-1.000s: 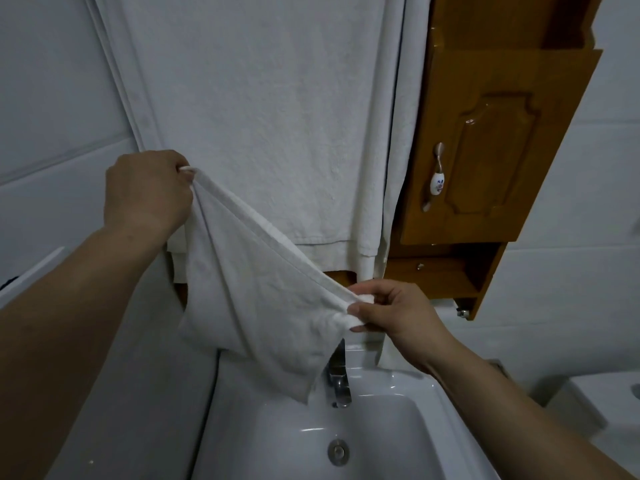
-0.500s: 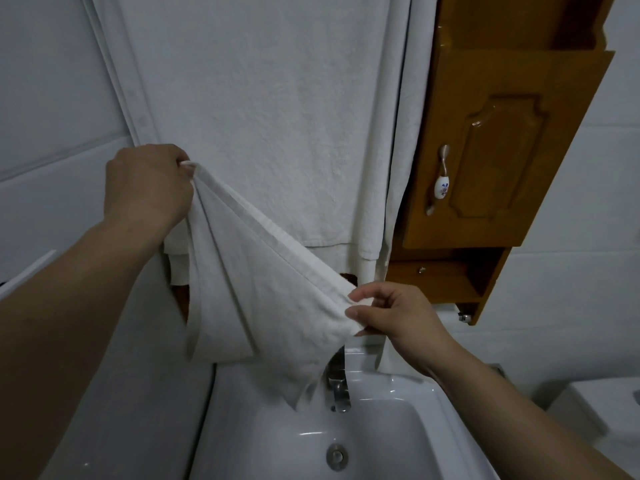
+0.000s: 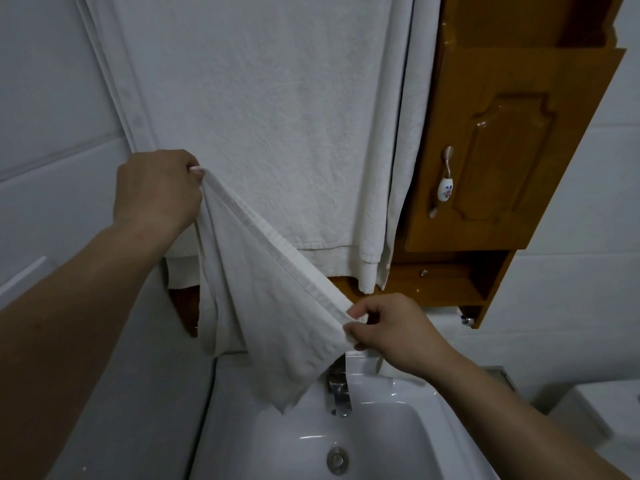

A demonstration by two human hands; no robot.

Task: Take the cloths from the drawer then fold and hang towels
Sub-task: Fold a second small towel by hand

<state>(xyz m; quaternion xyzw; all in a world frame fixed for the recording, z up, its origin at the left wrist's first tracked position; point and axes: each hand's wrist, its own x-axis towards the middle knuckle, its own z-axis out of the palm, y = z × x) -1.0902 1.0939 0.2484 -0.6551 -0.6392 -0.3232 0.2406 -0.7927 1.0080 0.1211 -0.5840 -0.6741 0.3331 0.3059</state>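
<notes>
Near, bottom centre: white sink, tap at its far edge. The small towel's lowest corner hangs just above the basin; contact unclear.
Right hand: pinches the small white towel at its lower right corner, thumb and fingertips closed on the hem.
Left hand: clenched round the opposite corner, higher and further left.
Small towel: stretched on a slant between both hands, doubled over, loose layers drooping below.
Far: large white towel hangs flat against the wall, with a wooden cabinet to its right.
Progress: my read is at least one towel up and this one mid-fold. Left to do: finish the fold, hang it.
Hidden: rail or hook cut off above frame. Drawer not identifiable. Layer count in the small towel unclear. More white edges beside the large towel, number hard to tell.
</notes>
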